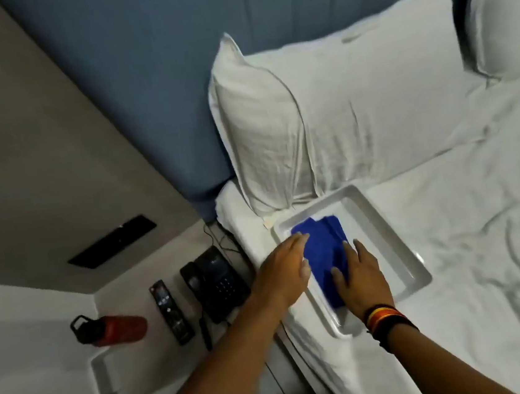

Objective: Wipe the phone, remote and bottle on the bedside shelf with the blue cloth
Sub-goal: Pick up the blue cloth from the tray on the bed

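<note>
A folded blue cloth (pixel 323 248) lies in a white tray (pixel 387 240) on the bed's left edge. My right hand (pixel 363 277) rests flat on the cloth's right side, fingers spread. My left hand (pixel 284 268) hovers over the tray's left rim, fingers extended, touching or just above the cloth's left edge. On the bedside shelf (pixel 160 354) to the left lie a black desk phone (pixel 215 283), a black remote (pixel 171 310) and a red bottle with a black cap (pixel 109 325) on its side.
White pillows (pixel 339 110) lean on the blue headboard (pixel 172 61) behind the tray. Phone cables (pixel 222 243) run between shelf and mattress. A dark slot (pixel 111 243) sits in the grey wall above the shelf. Rumpled white bedding (pixel 483 236) spreads to the right.
</note>
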Demonstrator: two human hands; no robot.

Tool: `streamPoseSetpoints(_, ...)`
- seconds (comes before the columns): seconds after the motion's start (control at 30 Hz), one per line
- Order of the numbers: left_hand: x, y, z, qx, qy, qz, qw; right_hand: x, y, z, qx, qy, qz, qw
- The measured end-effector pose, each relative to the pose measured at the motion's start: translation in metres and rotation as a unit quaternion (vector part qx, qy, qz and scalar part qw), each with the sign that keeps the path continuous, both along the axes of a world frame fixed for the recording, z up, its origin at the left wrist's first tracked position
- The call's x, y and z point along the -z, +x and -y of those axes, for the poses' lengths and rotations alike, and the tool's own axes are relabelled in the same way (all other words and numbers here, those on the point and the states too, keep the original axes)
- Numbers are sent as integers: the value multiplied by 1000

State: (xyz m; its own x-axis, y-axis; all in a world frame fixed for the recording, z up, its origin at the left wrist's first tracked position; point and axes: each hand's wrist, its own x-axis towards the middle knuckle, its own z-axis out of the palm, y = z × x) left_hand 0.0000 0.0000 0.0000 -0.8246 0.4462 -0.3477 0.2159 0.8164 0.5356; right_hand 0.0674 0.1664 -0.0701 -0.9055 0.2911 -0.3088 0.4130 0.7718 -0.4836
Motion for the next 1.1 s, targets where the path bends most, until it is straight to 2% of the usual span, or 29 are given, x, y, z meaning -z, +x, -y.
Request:
streamPoseSetpoints(0.17,60,-37,-55,-5,-34,10,999,42,0,-14,48,0,20,999)
streamPoseSetpoints(0.3,101,-50,-72,-1,-116,-27,993,61,-4,-14,64,14,-3,998)
streamPoseSetpoints(0.37,113,-52,-73,8,-151,-65,986,68,-9,-13,73,-1,-8,997)
streamPoseSetpoints(0.43,117,-50,-73,0,-144,-86,986,70,-12,-13,82,-49,-8,995)
streamPoseSetpoints(0.57,102,-41,-63,-37,-74,-53,995,58,-11,-16,137,-162,-23,977)
streamPoseSetpoints(0.67,75,-33,-46,-120,43,-20,992,27,-5,-6,159,-185,-59,968)
streamPoseSetpoints(0.8,36,-27,8,-256,180,13,950,-24,-7,47,126,-221,-107,961)
streamPoseSetpoints(0.9,25,-27,68,-314,247,37,916,-39,-16,99,77,-241,-112,961)
streamPoseSetpoints(1.0,39,-30,136,-376,290,43,879,-30,-31,149,18,-253,-72,965)
streamPoseSetpoints(1.1,64,-16,197,-437,324,66,836,-2,-38,195,-26,-249,13,968)
